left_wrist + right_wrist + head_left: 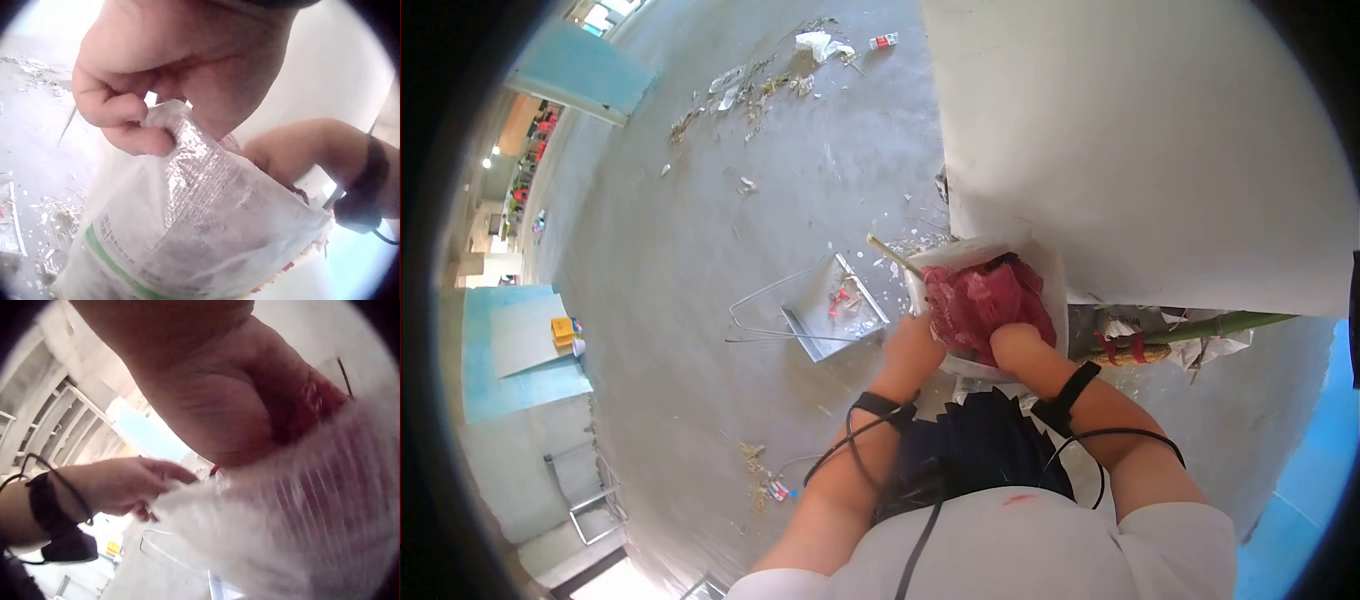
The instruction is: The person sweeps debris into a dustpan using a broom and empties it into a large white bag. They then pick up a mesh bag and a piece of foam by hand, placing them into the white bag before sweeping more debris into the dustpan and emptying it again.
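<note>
A white woven sack with a green stripe and small print stands against my body, its mouth facing up. My left hand pinches the sack's rim between thumb and curled fingers, seen close in the left wrist view. Crumpled red plastic bagging fills the mouth. My right hand reaches into the mouth against the red bagging; its fingers are hidden there, so I cannot tell whether they grip it. A pale stalk sticks out past the rim on the left.
Left of the sack a metal dustpan with a wire handle lies on the grey floor, holding scraps. A large white panel borders the sack at the upper right. Beside the sack lie a green stalk and a corn cob. Litter is scattered farther off.
</note>
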The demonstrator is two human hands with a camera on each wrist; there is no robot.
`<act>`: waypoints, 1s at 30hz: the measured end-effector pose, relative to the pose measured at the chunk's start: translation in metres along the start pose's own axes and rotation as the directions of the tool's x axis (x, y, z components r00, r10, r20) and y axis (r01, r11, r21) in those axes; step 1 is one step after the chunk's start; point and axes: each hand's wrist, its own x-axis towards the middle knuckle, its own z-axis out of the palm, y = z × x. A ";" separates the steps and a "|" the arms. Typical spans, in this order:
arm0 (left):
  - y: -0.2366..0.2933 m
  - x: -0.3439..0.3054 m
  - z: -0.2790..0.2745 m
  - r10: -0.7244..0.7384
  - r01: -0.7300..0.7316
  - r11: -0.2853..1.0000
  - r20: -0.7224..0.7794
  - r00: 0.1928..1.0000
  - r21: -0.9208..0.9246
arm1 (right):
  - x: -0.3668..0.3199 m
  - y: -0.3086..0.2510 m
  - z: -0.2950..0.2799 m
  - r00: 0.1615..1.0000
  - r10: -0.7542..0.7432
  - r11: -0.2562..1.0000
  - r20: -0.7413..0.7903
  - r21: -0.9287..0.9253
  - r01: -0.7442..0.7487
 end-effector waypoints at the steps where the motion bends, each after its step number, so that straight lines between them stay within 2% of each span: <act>1: -0.001 0.007 0.002 0.010 -0.010 1.000 0.009 1.000 -0.012 | 0.001 -0.003 0.007 0.998 0.008 1.000 0.055 -0.013 -0.007; 2: -0.003 0.014 0.005 0.020 -0.020 1.000 0.018 1.000 -0.025 | 0.004 -0.003 0.012 0.994 0.016 1.000 0.110 -0.027 -0.013; 5: 0.001 0.016 0.010 0.056 -0.051 0.993 0.047 0.997 -0.109 | 0.030 0.002 0.037 0.970 -0.080 0.991 0.228 -0.090 0.102; 8: 0.003 0.003 0.007 0.049 -0.039 0.989 0.067 0.997 -0.140 | 0.051 0.004 0.041 0.834 0.124 0.989 0.538 -0.132 -0.061; 11: -0.015 -0.009 0.008 -0.022 0.026 0.998 0.059 0.998 -0.057 | 0.013 0.007 0.014 0.928 0.028 0.998 0.371 0.046 -0.048; 12: -0.023 -0.010 0.008 -0.042 0.043 0.999 0.053 0.998 -0.017 | 0.007 0.014 0.023 0.976 -0.045 0.993 0.214 0.113 0.021; 15: -0.037 -0.012 0.002 -0.058 0.047 0.995 0.129 0.990 0.085 | -0.061 0.022 -0.019 0.987 -0.129 0.937 -0.097 0.314 0.153; 16: -0.043 -0.011 0.004 -0.021 0.014 0.998 0.130 0.991 0.057 | -0.072 0.015 -0.037 0.979 0.085 0.925 -0.186 0.380 -0.008; 17: -0.050 -0.007 0.008 0.016 -0.020 0.999 0.130 0.991 0.030 | -0.074 0.010 -0.050 0.919 0.298 0.875 -0.257 0.457 -0.156; 18: -0.055 -0.004 0.009 0.052 -0.053 0.999 0.129 0.990 0.003 | -0.069 0.008 -0.051 0.825 0.372 0.894 -0.425 0.404 -0.195; 20: -0.054 0.002 0.003 0.093 -0.095 0.995 0.192 0.977 0.001 | -0.049 0.008 -0.042 0.546 0.432 0.901 -0.718 0.312 -0.302; 21: -0.053 0.005 -0.002 0.113 -0.116 0.993 0.224 0.968 -0.001 | -0.035 0.012 -0.031 0.552 0.542 0.839 -0.634 0.369 -0.400; 23: -0.051 0.008 -0.012 0.097 -0.095 0.995 0.161 0.982 -0.026 | -0.008 0.028 -0.006 0.515 0.738 0.674 -0.436 0.447 -0.588; 24: -0.050 0.010 -0.013 0.090 -0.084 0.995 0.130 0.987 -0.050 | -0.007 0.037 0.002 0.580 0.703 0.711 -0.413 0.430 -0.556; 26: -0.065 0.025 -0.013 -0.034 0.035 0.999 0.146 0.989 0.001 | -0.016 0.042 0.023 0.698 0.621 0.777 -0.357 0.401 -0.485; 27: -0.074 0.034 -0.014 -0.096 0.093 0.995 0.152 0.984 0.027 | -0.021 0.034 0.029 0.699 0.626 0.770 -0.346 0.417 -0.484; 30: -0.087 0.065 -0.020 -0.051 0.048 0.995 0.040 0.998 0.082 | -0.042 0.007 0.042 0.679 0.646 0.752 -0.349 0.445 -0.486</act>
